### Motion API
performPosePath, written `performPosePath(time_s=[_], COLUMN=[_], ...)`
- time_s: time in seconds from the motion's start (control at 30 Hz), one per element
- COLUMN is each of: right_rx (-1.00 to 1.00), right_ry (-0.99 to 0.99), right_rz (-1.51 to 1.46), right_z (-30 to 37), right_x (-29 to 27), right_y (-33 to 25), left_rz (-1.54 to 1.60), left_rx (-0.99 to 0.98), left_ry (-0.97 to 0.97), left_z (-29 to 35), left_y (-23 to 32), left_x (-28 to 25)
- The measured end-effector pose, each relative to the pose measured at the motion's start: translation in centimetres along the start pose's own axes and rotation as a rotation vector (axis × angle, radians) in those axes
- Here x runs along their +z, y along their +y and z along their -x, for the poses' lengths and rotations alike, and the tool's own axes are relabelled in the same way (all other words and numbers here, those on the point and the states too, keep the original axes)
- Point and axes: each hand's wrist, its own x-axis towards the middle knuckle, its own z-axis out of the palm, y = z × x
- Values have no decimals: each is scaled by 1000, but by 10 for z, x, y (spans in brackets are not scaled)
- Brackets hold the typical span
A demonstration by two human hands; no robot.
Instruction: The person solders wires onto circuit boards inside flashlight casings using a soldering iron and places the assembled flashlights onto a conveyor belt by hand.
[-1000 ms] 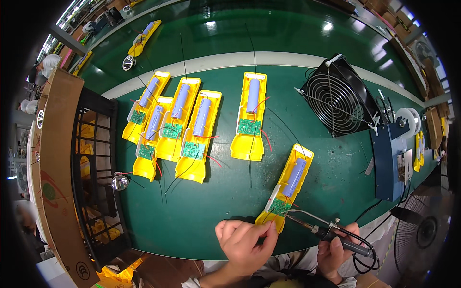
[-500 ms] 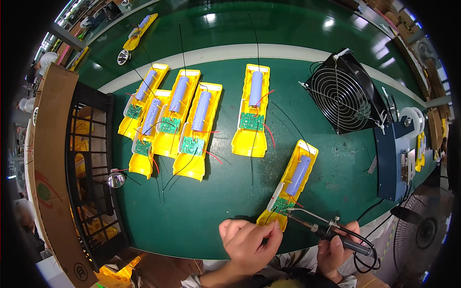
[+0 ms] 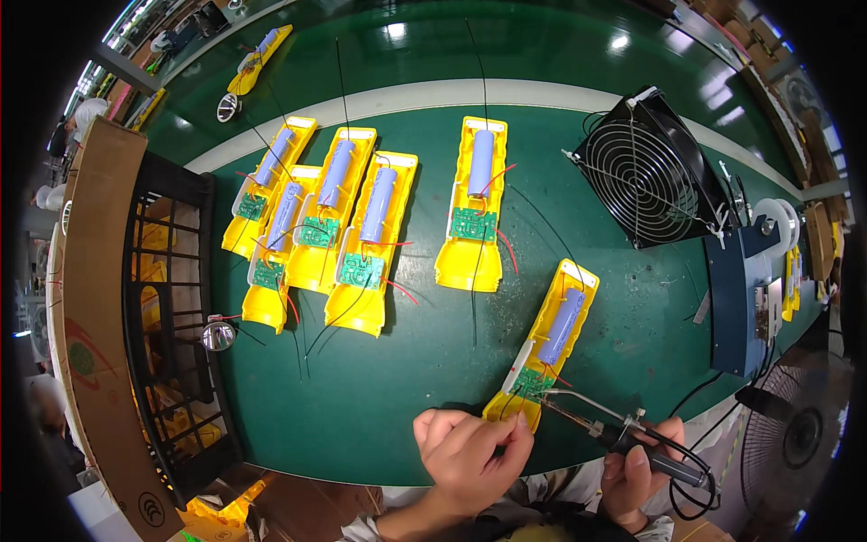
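Note:
Nearest me, a yellow plastic housing [image 3: 515,412] lies tilted on the green bench, holding a purple cylindrical battery cell [image 3: 563,327] and a green circuit board [image 3: 531,382]. My left hand [image 3: 473,454] is closed in a pinch at the housing's near end; a thin dark wire seems to run from the board into its fingertips, which are partly hidden. In my right hand [image 3: 643,470] is a soldering iron [image 3: 664,464] with a thin metal feed tube [image 3: 591,401] fixed alongside. Its tip points at the board's right edge; whether it touches cannot be told.
Several similar housings [image 3: 359,303] with cells and loose wires lie left and centre. A black box fan [image 3: 646,176] and a blue machine [image 3: 733,307] with a white spool stand right. A black crate [image 3: 167,361] and small round reflector [image 3: 218,335] are left.
The iron has shifted slightly down and right, its tip still at the board. My left hand keeps its pinch at almost the same place.

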Motion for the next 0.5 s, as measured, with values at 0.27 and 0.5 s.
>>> performPosePath(time_s=[0.27, 0.5], right_rx=[18, 6], right_ry=[-40, -34], right_rz=[83, 165], right_z=[0, 1], right_x=[5, 8], right_y=[-9, -14], left_rz=[17, 24], left_rx=[-3, -8], left_ry=[-32, -4], left_z=[-3, -2], left_y=[2, 0], left_x=[-2, -1])
